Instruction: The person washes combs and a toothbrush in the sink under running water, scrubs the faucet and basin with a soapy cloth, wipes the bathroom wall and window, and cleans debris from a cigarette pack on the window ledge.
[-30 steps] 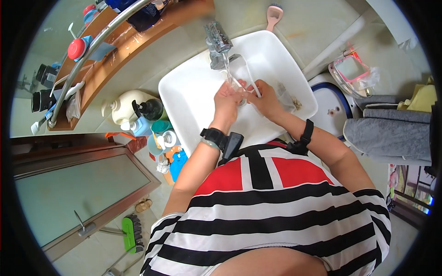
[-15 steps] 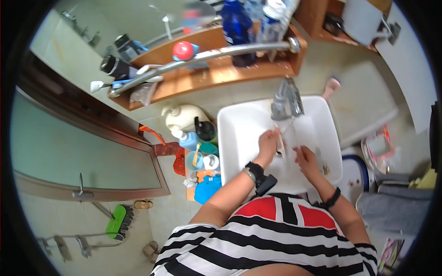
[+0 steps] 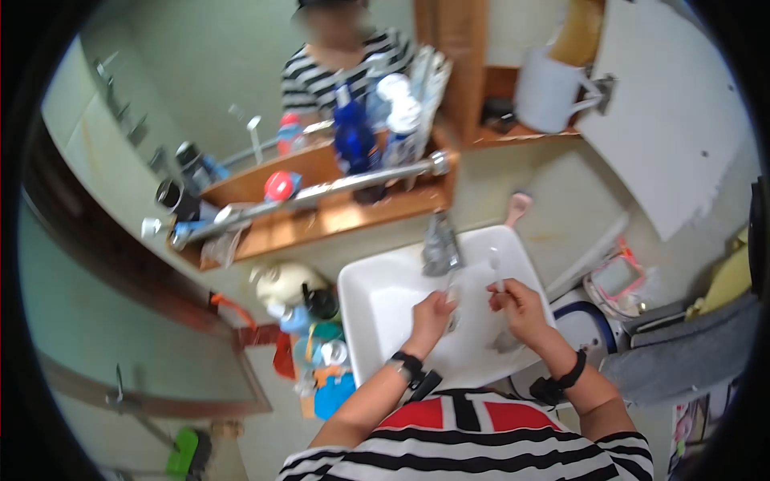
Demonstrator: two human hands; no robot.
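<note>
Both hands are over the white sink (image 3: 385, 353). My left hand (image 3: 430, 322) is closed on a small pale item (image 3: 452, 290), too blurred to name, just below the grey metal faucet (image 3: 441, 248). To its right, my right hand (image 3: 520, 311) pinches a thin white stick-like item (image 3: 496, 264) that points up toward the sink's back edge. The two hands are apart. Near the right hand, a small clear bag (image 3: 505, 343) lies at the sink's right side, partly hidden.
Above the sink is a wooden shelf (image 3: 321, 218) with a metal rail, a blue bottle (image 3: 353, 132) and a red-capped item (image 3: 281, 186). Pump bottles (image 3: 293, 318) stand left of the sink. A pink brush (image 3: 518, 208) lies behind it. Grey towels (image 3: 682, 365) hang at right.
The view has tilted up, showing more shelf and the mirror. My hands, together a second ago, have separated. The white stick now shows upright in my right hand.
</note>
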